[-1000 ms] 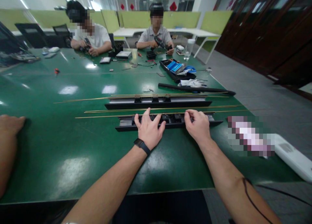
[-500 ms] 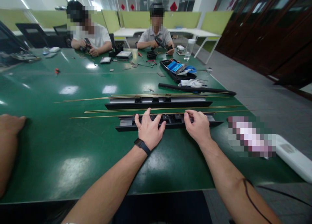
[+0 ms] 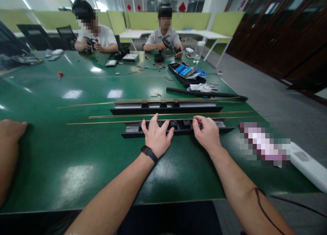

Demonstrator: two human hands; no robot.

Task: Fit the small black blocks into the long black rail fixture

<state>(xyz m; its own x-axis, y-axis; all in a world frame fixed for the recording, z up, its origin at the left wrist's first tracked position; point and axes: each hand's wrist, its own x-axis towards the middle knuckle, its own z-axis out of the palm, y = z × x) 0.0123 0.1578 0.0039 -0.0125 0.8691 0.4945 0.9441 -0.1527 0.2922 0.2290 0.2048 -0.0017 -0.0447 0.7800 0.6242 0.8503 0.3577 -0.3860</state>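
Observation:
In the head view, a black rail (image 3: 178,132) with a pale inner channel and dark blocks lies across the table before me. My left hand (image 3: 157,134), fingers spread, rests over the left part of this rail and touches its blocks. Toward the rail's right end, my right hand (image 3: 207,131) has thumb and index finger pinched on a thin brass rod (image 3: 102,122) that runs along the rail's far side. The pinch point itself is partly covered by the fingers. Just beyond lie two more brass rods (image 3: 114,116) and a second black rail (image 3: 163,110) with rods along it.
A long black tube (image 3: 204,92), a white glove (image 3: 203,87) and a black tray (image 3: 185,79) with blue packets lie farther back. At the right sits a white device (image 3: 309,166). Another person's arm (image 3: 10,153) rests at the left edge; two co-workers sit opposite.
The near brass rod has slid a little to the left along the rail. My hands stay almost in place. The co-worker at far left has raised the held object.

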